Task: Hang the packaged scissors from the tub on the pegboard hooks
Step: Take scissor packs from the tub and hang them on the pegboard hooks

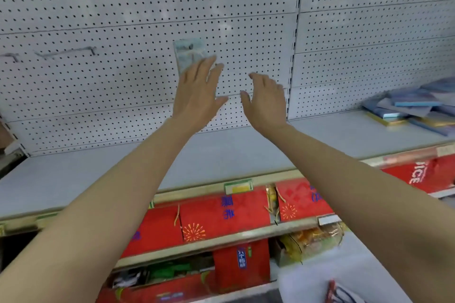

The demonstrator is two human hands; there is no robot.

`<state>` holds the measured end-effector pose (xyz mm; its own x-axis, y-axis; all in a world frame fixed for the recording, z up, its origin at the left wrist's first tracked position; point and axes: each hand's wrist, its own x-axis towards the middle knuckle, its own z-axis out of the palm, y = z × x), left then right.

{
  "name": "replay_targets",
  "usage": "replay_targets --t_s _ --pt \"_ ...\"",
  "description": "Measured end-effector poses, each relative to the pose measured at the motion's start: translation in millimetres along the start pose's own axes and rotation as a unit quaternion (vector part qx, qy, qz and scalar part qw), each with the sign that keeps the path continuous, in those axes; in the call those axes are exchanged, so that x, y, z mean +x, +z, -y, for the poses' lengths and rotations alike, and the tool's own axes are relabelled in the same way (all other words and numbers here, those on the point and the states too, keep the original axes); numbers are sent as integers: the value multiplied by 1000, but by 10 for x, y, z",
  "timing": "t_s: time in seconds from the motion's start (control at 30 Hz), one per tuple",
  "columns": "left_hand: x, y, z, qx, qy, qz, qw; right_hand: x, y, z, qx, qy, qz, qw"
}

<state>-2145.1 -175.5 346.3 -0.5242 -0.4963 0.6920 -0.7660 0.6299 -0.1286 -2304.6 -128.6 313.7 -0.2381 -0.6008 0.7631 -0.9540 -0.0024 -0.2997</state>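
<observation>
1. The scissors pack (188, 55) hangs against the pegboard (123, 19), blurred; its lower part is hidden behind the left hand (197, 96), and its hook cannot be made out.
2. Left fingers (205, 66) are straight, overlapping the pack; whether they touch it is unclear.
3. The right hand (267, 103), right of the pack, is spread, holding nothing.
4. Bare hooks (66, 53) sit left of the pack.
5. Below the pack lies the shelf (98, 174).
</observation>
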Motion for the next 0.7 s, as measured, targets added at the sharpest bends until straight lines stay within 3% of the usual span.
replay_targets --t_s 0.3,0.57,0.7 --pt "-790 254 -1511 -48 80 61 994 -1235 -819 -924 -91 -66 20 994" --pt "-1653 959 -2800 -119 109 158 974 -2616 -1068 -1958 -164 17 110 980" --pt "-2160 1525 -3251 -143 142 217 955 -3373 -1048 -2463 -200 95 193 956"
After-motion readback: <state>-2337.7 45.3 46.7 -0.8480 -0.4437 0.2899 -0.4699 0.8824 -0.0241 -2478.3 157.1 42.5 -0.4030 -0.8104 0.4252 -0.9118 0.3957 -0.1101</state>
